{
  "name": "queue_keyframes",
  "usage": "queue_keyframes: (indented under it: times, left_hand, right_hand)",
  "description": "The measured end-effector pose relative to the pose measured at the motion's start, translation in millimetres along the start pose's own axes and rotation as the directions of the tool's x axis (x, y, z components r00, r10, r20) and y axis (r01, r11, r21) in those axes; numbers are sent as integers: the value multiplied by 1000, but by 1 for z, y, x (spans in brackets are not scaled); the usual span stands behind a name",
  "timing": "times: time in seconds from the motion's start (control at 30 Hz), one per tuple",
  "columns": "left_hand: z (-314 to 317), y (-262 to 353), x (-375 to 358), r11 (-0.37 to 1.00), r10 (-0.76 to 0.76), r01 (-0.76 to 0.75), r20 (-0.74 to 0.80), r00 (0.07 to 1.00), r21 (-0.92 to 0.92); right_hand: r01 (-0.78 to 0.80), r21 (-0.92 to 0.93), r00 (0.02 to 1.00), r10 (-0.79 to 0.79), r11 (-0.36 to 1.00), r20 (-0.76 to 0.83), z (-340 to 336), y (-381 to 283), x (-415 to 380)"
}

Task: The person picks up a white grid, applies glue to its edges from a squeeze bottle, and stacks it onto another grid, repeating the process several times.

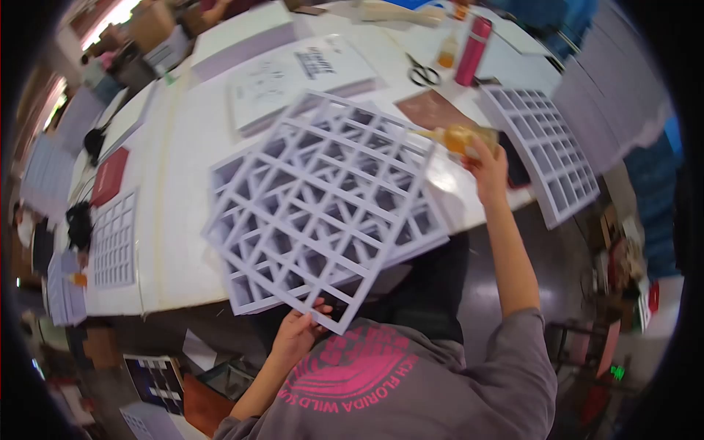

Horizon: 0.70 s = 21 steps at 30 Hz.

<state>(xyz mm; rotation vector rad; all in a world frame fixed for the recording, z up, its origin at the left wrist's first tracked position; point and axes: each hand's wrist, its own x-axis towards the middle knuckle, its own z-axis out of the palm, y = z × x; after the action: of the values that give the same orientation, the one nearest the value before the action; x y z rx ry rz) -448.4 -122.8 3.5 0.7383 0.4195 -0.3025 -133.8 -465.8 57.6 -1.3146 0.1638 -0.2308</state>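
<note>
A white lattice frame (323, 198) is held tilted over a second white gridded tray (429, 220), which lies at the table's front edge. My left hand (297, 330) grips the near corner of the lattice frame, fingers wrapped round its rim. In my right hand (488, 165) is a small bottle of amber liquid (458, 139). Its thin nozzle points left, at the lattice's right corner; whether it touches cannot be made out.
Right of the bottle lie a dark phone (515, 158) and another gridded tray (546, 147). Behind are a brown sheet (434, 110), black scissors (423, 72), a pink flask (474, 51) and a printed white box (301, 77). Another grid (114, 238) lies left.
</note>
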Motion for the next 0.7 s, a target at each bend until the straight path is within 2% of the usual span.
queue_keyframes:
  times: [0.1, 0.17, 0.23, 0.33, 0.47, 0.53, 0.6, 0.63, 0.67, 0.7]
  left_hand:
    - [1, 0, 2, 1000, -11, 11, 9, 1000, 24]
    - [-2, -3, 3, 999, -14, 15, 45, 999, -28]
    - [1, -2, 0, 999, -20, 21, 49, 999, -37]
    - [0, -2, -2, 998, -23, 26, 52, 998, -51]
    - [-2, -3, -4, 998, -12, 15, 39, 999, -68]
    - [-4, -5, -3, 996, 2, 1, 42, 999, -89]
    - [-6, -8, 1, 995, 19, -12, 68, 998, -97]
    - [-8, -11, 2, 996, 18, -17, 9, 1000, -85]
    - [-4, -10, 2, 997, 45, -45, -3, 999, -70]
    - [-3, -9, 1, 997, 49, -50, -14, 999, -59]
  right_hand:
    - [22, -21, 998, -21, 1000, 63, 5, 7, 3]
    - [23, -25, 998, -21, 999, 62, 14, 3, 0]
    - [59, -35, 997, -61, 998, -41, 17, 11, 3]
    - [59, -77, 998, -60, 995, -14, 18, 6, -10]
    - [-89, -126, 973, 113, 988, 199, 4, -1, -23]
    - [-46, -69, 981, 59, 997, 183, 12, 0, -26]
    - [-6, -39, 996, 9, 999, 92, 19, 3, -25]
    - [-15, -2, 988, 15, 1000, 151, 15, 4, -18]
    - [2, 16, 991, -4, 1000, 133, 14, 6, -13]
    - [15, 30, 980, -21, 999, 196, 7, 9, -4]
